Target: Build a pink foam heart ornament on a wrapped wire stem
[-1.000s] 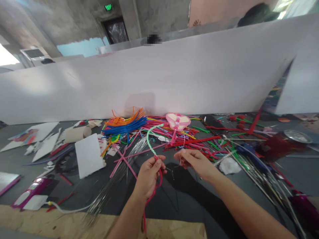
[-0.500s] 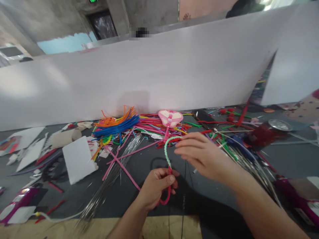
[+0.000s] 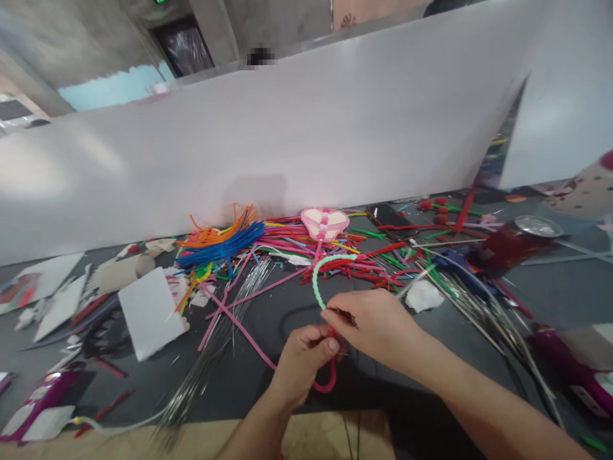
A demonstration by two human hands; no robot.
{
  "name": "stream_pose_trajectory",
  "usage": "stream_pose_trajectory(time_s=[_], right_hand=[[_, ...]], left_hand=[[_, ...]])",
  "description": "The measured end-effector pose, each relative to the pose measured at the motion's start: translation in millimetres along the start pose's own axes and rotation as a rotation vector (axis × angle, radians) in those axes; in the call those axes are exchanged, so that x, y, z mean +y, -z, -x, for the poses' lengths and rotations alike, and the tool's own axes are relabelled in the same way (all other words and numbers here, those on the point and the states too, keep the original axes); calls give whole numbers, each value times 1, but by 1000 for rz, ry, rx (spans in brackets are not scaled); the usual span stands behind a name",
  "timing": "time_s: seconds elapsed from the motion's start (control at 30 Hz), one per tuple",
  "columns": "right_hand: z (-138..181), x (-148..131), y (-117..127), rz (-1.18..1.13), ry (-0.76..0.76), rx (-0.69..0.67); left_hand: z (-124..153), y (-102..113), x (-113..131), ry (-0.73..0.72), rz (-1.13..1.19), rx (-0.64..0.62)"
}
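You had no legible text, label, brand or number in this view. The green illuminated sign (image 3: pixel 160 1) above the doorway was cut off by the top edge of the view, so its characters could not be read. The pixelated patch (image 3: pixel 261 57) above the white partition (image 3: pixel 306 140) was also unreadable.

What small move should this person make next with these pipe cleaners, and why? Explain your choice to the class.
Probably the right hand should twist the pale green twisted pipe cleaner once more around the red pipe cleaner, because the left hand is steadying the join, and the right hand is already beside it.
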State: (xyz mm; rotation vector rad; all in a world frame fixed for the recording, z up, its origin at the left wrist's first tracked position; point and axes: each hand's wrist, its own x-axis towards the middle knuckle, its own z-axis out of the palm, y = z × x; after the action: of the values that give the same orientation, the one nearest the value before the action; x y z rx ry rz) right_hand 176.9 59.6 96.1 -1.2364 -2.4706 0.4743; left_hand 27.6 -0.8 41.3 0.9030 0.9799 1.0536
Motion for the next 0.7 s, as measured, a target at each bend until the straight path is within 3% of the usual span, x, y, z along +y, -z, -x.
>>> stream_pose_trajectory(time_s=[0.17,0.43,0.7], right_hand=[[-1,-1,4,-56,-62,-53],[0,-2,2,-48,-13,-89],[2,-6,-13,-38,73,-25]], left_hand=[[1,-3,6,42,77,-30],[-1,-5,10,130,246,-47],[-3,-3,6,111,244,-83]])
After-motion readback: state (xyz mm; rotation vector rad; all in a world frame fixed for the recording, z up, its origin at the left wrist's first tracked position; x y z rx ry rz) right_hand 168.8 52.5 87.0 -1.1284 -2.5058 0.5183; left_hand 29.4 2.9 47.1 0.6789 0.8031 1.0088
